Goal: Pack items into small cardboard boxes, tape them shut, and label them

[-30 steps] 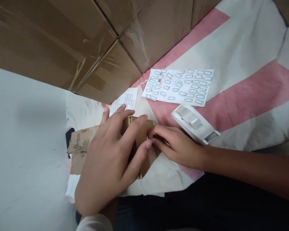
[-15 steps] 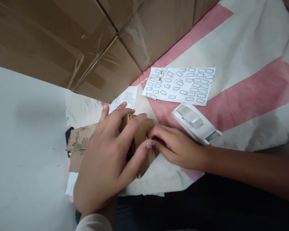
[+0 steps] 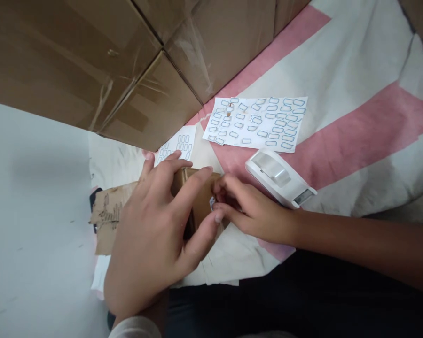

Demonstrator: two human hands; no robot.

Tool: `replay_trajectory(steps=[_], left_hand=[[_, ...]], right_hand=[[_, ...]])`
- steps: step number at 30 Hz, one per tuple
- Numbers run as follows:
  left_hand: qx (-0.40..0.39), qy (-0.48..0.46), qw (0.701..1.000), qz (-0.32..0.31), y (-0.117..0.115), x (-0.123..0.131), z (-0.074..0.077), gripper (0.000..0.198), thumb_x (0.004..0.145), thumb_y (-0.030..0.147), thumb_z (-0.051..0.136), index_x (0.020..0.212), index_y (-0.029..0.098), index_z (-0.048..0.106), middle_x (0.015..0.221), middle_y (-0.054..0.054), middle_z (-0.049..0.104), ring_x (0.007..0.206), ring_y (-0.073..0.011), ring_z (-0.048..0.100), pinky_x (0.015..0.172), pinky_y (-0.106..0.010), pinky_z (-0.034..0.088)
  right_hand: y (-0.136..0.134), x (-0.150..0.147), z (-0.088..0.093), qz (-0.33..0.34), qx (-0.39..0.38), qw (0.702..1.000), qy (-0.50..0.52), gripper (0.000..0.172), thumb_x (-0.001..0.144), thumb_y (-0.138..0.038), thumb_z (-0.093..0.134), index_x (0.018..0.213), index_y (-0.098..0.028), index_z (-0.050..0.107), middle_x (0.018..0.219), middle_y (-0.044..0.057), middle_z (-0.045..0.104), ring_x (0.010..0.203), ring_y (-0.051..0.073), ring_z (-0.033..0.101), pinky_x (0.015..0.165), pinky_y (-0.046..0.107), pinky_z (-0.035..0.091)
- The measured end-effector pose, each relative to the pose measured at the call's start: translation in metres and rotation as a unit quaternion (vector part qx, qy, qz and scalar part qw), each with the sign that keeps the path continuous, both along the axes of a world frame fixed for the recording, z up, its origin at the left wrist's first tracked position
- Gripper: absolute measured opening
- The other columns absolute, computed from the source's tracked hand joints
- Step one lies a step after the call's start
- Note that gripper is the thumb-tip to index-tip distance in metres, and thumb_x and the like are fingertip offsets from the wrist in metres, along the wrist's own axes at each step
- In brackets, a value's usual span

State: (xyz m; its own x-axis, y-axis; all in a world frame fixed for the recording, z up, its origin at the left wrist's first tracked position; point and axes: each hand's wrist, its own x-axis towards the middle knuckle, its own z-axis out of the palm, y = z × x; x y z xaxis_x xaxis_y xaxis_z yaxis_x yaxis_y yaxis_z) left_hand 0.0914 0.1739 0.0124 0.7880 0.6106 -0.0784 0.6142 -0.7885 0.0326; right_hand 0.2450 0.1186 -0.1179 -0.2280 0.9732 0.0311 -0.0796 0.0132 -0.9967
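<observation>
Brown cardboard cartons (image 3: 127,103) fill the upper left of the frame, taped and stacked tight. Left of centre lies a scribbled cardboard piece (image 3: 105,225), partly covered by the left hand (image 3: 162,216). That hand's fingers are spread wide across a small cardboard box (image 3: 201,190) at the centre of the frame, probably to steady it. Behind the fingertips is a smaller printed sheet (image 3: 186,141). On the box's right face sits a small pale label (image 3: 212,203). Beside it, the right hand (image 3: 252,206) has its fingertips drawn narrow; whether they pinch the label or only press it, I cannot tell. Farther right, a larger sheet (image 3: 248,131) and a white device (image 3: 280,176) lie on pink-and-white cloth (image 3: 366,136), seemingly placed within easy reach.
</observation>
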Motion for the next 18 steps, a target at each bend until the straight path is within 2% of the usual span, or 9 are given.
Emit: replay_trajectory(steps=[2, 6, 12, 14, 18], left_hand=[[-0.002, 0.003, 1.0, -0.003, 0.0005, 0.0002, 0.0007, 0.044, 0.095, 0.041, 0.048, 0.134, 0.022, 0.055, 0.13, -0.011, 0.054, 0.137, -0.0338, 0.046, 0.126, -0.062, 0.019], [-0.005, 0.003, 1.0, -0.007, 0.0022, 0.0005, 0.0019, 0.044, 0.094, 0.041, 0.048, 0.134, 0.024, 0.055, 0.127, -0.01, 0.055, 0.132, -0.033, 0.05, 0.126, -0.062, 0.021], [-0.009, -0.003, 1.0, -0.008, 0.0031, 0.0007, 0.002, 0.04, 0.093, 0.039, 0.048, 0.131, 0.027, 0.056, 0.127, -0.008, 0.056, 0.127, -0.0315, 0.053, 0.126, -0.062, 0.022], [-0.007, -0.001, 1.0, -0.001, 0.003, 0.0018, 0.0015, 0.04, 0.094, 0.039, 0.047, 0.131, 0.027, 0.056, 0.126, -0.008, 0.057, 0.127, -0.0317, 0.054, 0.126, -0.062, 0.023], [-0.003, -0.013, 1.0, 0.007, 0.0039, 0.0016, -0.0002, 0.041, 0.094, 0.04, 0.044, 0.132, 0.027, 0.056, 0.126, -0.008, 0.058, 0.124, -0.0314, 0.055, 0.123, -0.061, 0.028]], right_hand=[[0.0006, -0.0003, 0.0008, 0.008, -0.049, 0.998, 0.048, 0.023, 0.097, -0.032, 0.057, 0.112, -0.022, 0.043, 0.09, -0.001, 0.055, 0.08, 0.013, 0.057, 0.071, 0.028, 0.046], [0.0028, -0.001, 0.0027, 0.014, -0.088, 0.988, 0.126, 0.035, 0.094, -0.034, 0.064, 0.118, -0.024, 0.041, 0.086, -0.004, 0.049, 0.076, 0.011, 0.052, 0.069, 0.026, 0.046], [0.006, -0.001, 0.006, 0.026, -0.146, 0.973, 0.174, 0.031, 0.092, -0.038, 0.066, 0.093, -0.022, 0.039, 0.081, -0.004, 0.048, 0.074, 0.01, 0.049, 0.065, 0.025, 0.043], [0.0055, 0.0002, 0.0055, 0.029, -0.135, 0.979, 0.147, 0.028, 0.094, -0.038, 0.062, 0.091, -0.022, 0.039, 0.083, -0.003, 0.05, 0.075, 0.011, 0.05, 0.065, 0.025, 0.042], [0.0002, 0.0037, 0.0038, 0.042, -0.024, 0.999, 0.006, 0.015, 0.097, -0.029, 0.053, 0.104, -0.021, 0.043, 0.099, 0.003, 0.055, 0.084, 0.014, 0.054, 0.075, 0.031, 0.046]])
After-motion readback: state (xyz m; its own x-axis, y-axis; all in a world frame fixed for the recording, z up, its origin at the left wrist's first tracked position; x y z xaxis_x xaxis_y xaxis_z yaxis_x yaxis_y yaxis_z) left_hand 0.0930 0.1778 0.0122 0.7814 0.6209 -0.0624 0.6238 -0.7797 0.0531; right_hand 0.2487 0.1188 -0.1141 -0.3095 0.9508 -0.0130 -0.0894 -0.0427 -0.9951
